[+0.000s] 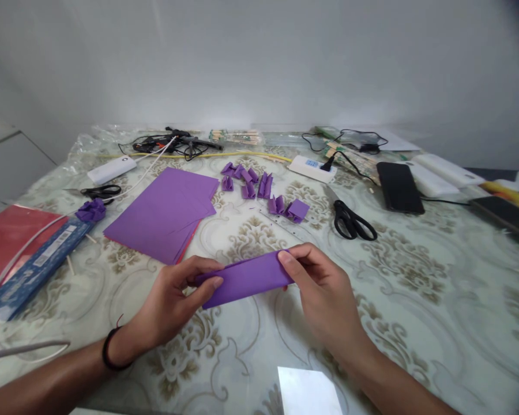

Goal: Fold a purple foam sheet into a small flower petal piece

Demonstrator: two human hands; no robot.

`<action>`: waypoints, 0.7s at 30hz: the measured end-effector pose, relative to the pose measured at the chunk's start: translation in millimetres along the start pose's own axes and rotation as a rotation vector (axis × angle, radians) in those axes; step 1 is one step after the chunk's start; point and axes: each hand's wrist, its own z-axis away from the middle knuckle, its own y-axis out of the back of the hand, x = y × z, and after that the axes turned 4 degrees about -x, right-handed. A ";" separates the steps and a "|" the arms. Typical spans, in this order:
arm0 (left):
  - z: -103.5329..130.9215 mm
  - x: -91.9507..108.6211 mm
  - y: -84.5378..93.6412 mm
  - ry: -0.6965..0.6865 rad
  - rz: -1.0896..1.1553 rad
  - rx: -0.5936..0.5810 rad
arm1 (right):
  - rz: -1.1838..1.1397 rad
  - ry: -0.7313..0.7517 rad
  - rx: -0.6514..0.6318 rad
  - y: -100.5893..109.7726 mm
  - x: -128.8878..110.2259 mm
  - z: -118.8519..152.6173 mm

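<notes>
A folded strip of purple paper (251,279) is stretched between my two hands, just above the patterned tablecloth. My left hand (181,294) pinches its left end between thumb and fingers. At the other end my right hand (318,282) grips it, thumb on top and fingers behind. Beyond the strip lie several small folded purple paper pieces (266,185), one of them, a squarish piece (297,211), nearest to me. To the left rests a stack of purple paper sheets (162,210), with a red edge showing underneath.
Black-handled scissors (352,222) lie at right, another pair (101,191) at left beside crumpled purple paper (90,210). A white power strip (313,168), a phone (400,187), a power bank (111,169) and tangled black cables (173,142) sit farther back. A white card (309,392) lies near me.
</notes>
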 end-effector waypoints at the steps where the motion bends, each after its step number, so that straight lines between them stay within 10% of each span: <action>1: -0.3 1.6 0.9 0.003 -0.021 -0.018 | 0.007 0.003 0.004 -0.2 -0.6 0.0; 21: -0.7 1.2 -0.5 0.115 0.140 -0.084 | 0.075 0.027 0.019 -2.7 -3.7 2.7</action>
